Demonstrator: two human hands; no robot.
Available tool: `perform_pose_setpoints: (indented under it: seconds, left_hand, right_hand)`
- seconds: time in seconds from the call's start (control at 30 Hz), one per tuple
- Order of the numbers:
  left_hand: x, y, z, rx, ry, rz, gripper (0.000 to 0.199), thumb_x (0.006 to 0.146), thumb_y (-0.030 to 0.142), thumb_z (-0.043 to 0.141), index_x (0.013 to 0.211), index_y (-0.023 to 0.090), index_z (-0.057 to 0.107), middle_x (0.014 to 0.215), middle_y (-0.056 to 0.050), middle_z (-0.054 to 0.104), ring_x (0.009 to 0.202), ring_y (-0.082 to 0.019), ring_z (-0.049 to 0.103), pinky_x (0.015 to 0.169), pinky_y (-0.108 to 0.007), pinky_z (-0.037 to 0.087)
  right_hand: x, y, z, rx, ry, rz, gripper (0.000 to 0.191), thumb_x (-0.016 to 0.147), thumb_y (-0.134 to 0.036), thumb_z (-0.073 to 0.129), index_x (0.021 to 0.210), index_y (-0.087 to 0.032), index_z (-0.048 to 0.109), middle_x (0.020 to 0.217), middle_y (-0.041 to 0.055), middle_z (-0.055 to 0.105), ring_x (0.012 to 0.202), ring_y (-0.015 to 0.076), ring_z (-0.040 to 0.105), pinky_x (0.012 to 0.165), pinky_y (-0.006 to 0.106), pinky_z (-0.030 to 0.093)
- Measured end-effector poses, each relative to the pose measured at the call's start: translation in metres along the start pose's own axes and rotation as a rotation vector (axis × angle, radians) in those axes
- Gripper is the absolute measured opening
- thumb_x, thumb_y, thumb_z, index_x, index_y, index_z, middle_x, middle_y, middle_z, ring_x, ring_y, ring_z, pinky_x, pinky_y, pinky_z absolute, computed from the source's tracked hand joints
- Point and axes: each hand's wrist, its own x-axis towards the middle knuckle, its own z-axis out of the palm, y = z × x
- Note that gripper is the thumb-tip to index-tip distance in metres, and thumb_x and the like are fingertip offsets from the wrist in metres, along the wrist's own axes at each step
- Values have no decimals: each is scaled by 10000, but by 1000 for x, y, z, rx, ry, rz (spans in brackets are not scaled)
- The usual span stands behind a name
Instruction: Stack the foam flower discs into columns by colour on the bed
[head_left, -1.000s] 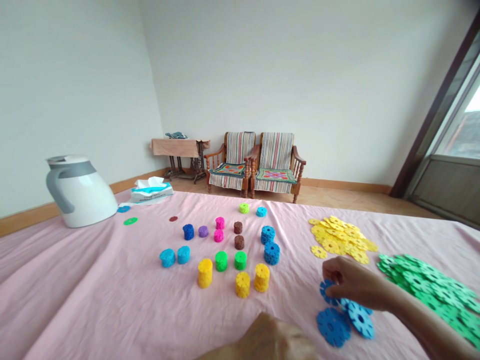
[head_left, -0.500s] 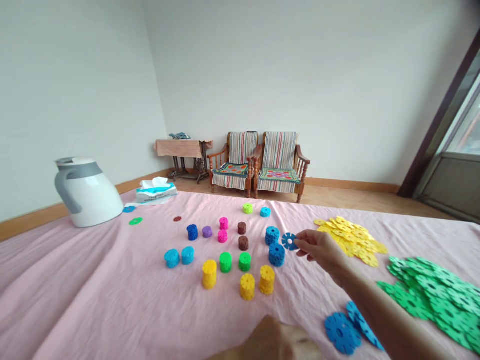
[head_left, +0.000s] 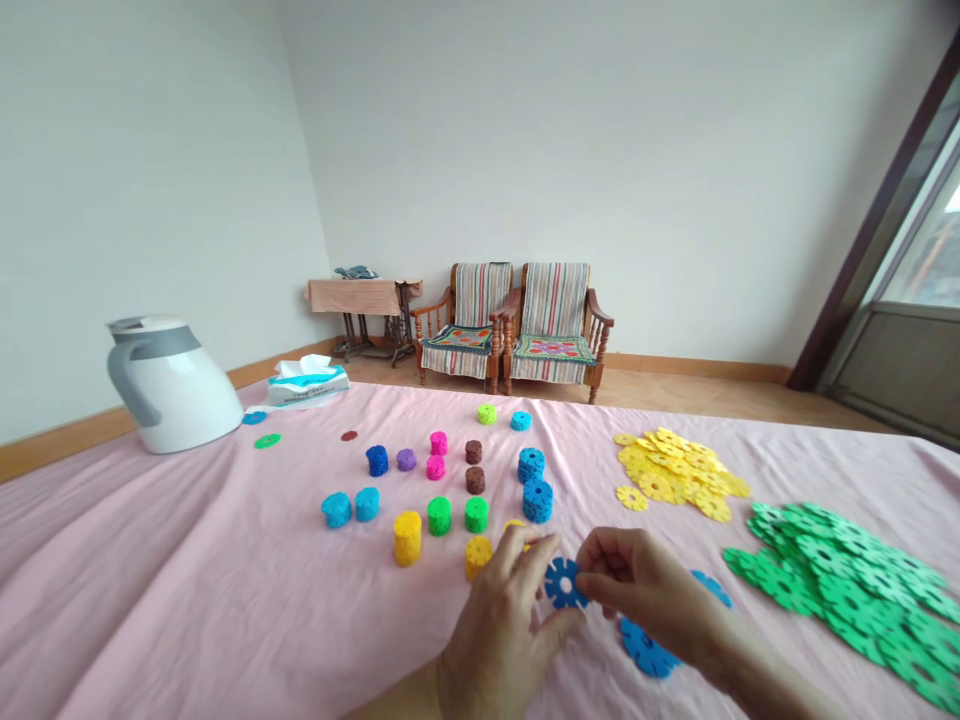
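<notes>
Over the pink bedsheet (head_left: 225, 560), at six o'clock, the right hand (head_left: 645, 590) is pinching a blue foam snowflake disc (head_left: 562, 583), while the left hand (head_left: 502, 640) is hovering open just beside it, near a yellow foam stack (head_left: 478, 556).

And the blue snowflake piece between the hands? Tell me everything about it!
A flat blue disc, foam-like, shaped like a snowflake, with notches round its edge and a round hole in the middle. It stands tilted above the pink sheet between the person's hands. The right hand touches its edge; the left hand is close, perhaps touching.
</notes>
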Motion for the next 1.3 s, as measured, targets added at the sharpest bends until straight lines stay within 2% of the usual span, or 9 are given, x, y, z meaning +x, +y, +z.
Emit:
perform_pose_setpoints:
  seconds: [0.1, 0.27, 0.37, 0.5, 0.6, 0.7, 0.87, 1.03, 1.3]
  left_hand:
    - [1, 2, 3, 40, -27, 34, 462, 707, 110, 743, 1114, 249, 575, 1044, -30, 569, 963, -219, 554, 875, -352, 475]
    - [0, 4, 5, 79, -69, 51, 360, 693, 123, 736, 1006, 225, 592, 980, -30, 582, 922, -217, 563, 827, -337, 485]
    - [1, 8, -3, 119, -19, 101, 342, 719, 101, 665, 1028, 225, 588, 1001, -39, 584, 945, -210, 559, 850, -325, 475]
    - [19, 18, -35, 179, 69, 125, 409, 735, 146, 640, 1128, 241, 577, 1060, -45, 578, 984, -204, 555, 887, -309, 461]
    - [52, 18, -60, 207, -34, 94, 336, 750, 189, 627, 1085, 222, 620, 1020, -40, 592, 929, -192, 569, 833, -295, 473]
    - [89, 7, -69, 258, -158, 52, 320, 702, 226, 675, 1020, 190, 657, 927, -28, 606, 816, -177, 577, 756, -283, 473]
    - [121, -15, -57, 404, -280, 153, 273, 682, 238, 681, 952, 200, 673, 849, -14, 613, 809, -192, 566, 740, -281, 428]
    - [123, -26, -46, 434, -334, 184, 229, 656, 233, 699, 883, 209, 678, 844, -17, 611, 848, -218, 558, 749, -290, 412]
    - [127, -35, -40, 440, -360, 205, 189, 668, 241, 706, 851, 206, 670, 846, -16, 598, 864, -216, 554, 753, -283, 408]
  right_hand:
    - [-2, 6, 3, 22, 9, 7, 19, 659, -181, 564, 644, -170, 560, 519, -69, 532, 465, 55, 483, 459, 180, 342]
    - [-3, 6, 6, 20, 9, 27, 42, 664, -201, 568, 651, -161, 564, 527, -59, 547, 446, 57, 476, 447, 183, 331]
    - [-2, 6, 0, -37, 18, -42, 146, 733, -282, 542, 674, -158, 592, 586, -19, 608, 492, 84, 529, 475, 204, 370]
    - [10, 18, -9, -224, 290, -162, 163, 750, -274, 529, 801, -164, 638, 643, 6, 637, 599, 142, 591, 566, 255, 438]
    - [28, 33, -5, -309, 477, -242, 274, 689, -208, 557, 954, -172, 612, 808, 45, 684, 696, 179, 627, 641, 302, 484]
    - [50, 44, 6, -363, 584, -337, 424, 646, -171, 588, 1070, -184, 575, 942, 77, 690, 870, 232, 634, 787, 362, 491]
    - [71, 45, 24, -430, 582, -249, 533, 662, -168, 587, 1189, -156, 508, 985, 103, 691, 911, 273, 623, 797, 377, 476]
    - [73, 40, 33, -436, 614, -261, 518, 696, -190, 577, 1207, -159, 500, 974, 91, 695, 901, 270, 615, 792, 374, 461]
    - [73, 39, 35, -468, 653, -277, 493, 687, -161, 596, 1177, -161, 540, 972, 88, 697, 884, 263, 617, 772, 350, 455]
